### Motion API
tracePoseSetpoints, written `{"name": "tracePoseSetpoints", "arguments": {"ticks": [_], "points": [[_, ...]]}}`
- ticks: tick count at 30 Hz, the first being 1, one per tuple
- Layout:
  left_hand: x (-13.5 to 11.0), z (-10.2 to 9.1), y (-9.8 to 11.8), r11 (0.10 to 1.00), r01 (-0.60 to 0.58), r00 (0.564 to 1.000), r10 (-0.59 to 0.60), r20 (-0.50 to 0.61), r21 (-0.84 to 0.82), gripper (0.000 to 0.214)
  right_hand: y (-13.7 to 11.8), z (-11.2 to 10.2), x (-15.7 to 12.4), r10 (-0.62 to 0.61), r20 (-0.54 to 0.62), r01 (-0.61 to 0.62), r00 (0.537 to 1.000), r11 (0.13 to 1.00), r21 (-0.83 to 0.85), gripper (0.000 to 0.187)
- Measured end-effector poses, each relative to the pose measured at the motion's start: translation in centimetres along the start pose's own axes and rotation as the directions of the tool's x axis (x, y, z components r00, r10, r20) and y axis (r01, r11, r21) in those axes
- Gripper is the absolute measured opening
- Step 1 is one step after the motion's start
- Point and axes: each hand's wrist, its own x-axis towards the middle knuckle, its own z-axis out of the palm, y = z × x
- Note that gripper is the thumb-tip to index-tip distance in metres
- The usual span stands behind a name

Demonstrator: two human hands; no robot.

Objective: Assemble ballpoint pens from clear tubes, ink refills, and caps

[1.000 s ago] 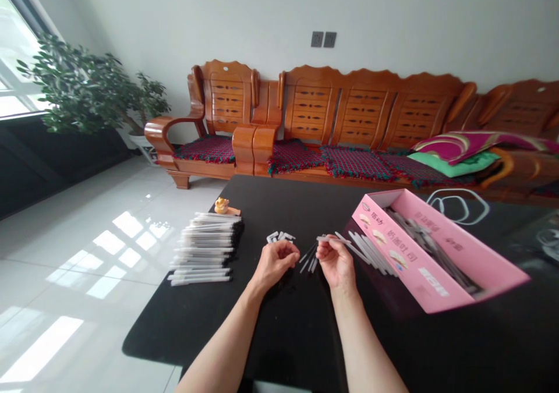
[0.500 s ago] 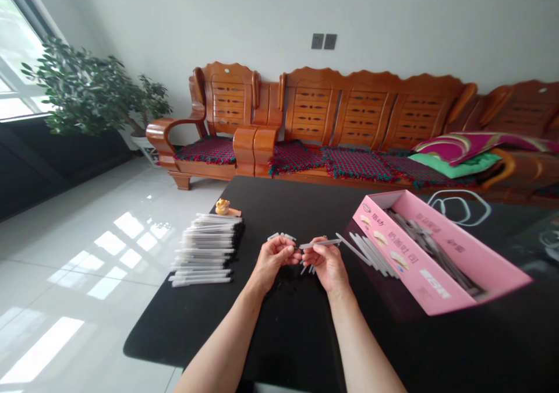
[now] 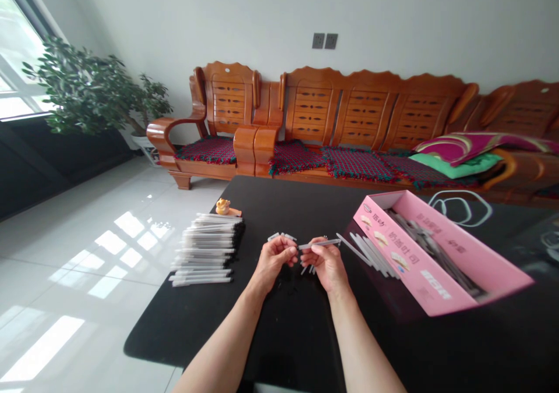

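Observation:
Between the thumb and fingers of my right hand [image 3: 326,265] is a slim greyish-white tube [image 3: 321,244], held nearly level, with a dark tip at its left end. My left hand [image 3: 274,260] is pinched closed just beside that tip; whatever lies in its fingertips is too small to make out. Behind the left hand a few short whitish pieces [image 3: 282,236] show on the table, and more thin pieces [image 3: 309,269] lie partly hidden under the right hand. To the right, several loose pale tubes [image 3: 371,254] rest against a pink box.
The pink box [image 3: 419,253] holds many grey tubes. At the left edge of the black table [image 3: 271,206] lies a stack of whitish tubes with black ends [image 3: 205,250], near a small yellow figurine [image 3: 222,206]. White cable loops [image 3: 463,206] lie behind the box. A wooden sofa [image 3: 314,110] stands beyond.
My left hand has drawn slightly left from my right hand, so the tube's dark tip shows more clearly. The right hand keeps its hold on the tube.

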Motion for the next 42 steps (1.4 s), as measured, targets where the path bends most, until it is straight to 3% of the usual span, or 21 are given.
{"name": "tracePoseSetpoints", "arguments": {"ticks": [13, 22, 29, 37, 42], "points": [[0.1, 0.1, -0.3, 0.994, -0.083, 0.994, 0.088, -0.069, 0.066, 0.029, 0.0, 0.2, 0.0, -0.02, -0.039, 0.018, 0.999, 0.998, -0.059, 0.017], [0.2, 0.0, -0.5, 0.99, -0.106, 0.992, 0.111, -0.053, 0.089, 0.027, 0.1, 0.3, 0.0, -0.022, -0.054, 0.017, 0.998, 0.996, -0.089, 0.018], [0.2, 0.0, -0.8, 0.955, -0.192, 0.977, 0.207, -0.043, 0.227, 0.028, 0.1, 0.5, 0.0, -0.064, -0.089, 0.05, 0.994, 0.986, -0.156, 0.022], [0.7, -0.7, -0.9, 0.853, -0.132, 0.973, 0.208, -0.098, 0.505, 0.038, 0.4, 0.7, 0.3, -0.081, -0.111, 0.057, 0.991, 0.979, -0.198, 0.025], [1.1, -0.7, -1.3, 0.911, -0.122, 0.98, 0.175, -0.099, 0.394, 0.034, 0.5, 0.8, 0.3, -0.074, -0.109, 0.051, 0.991, 0.978, -0.204, 0.026]]}}
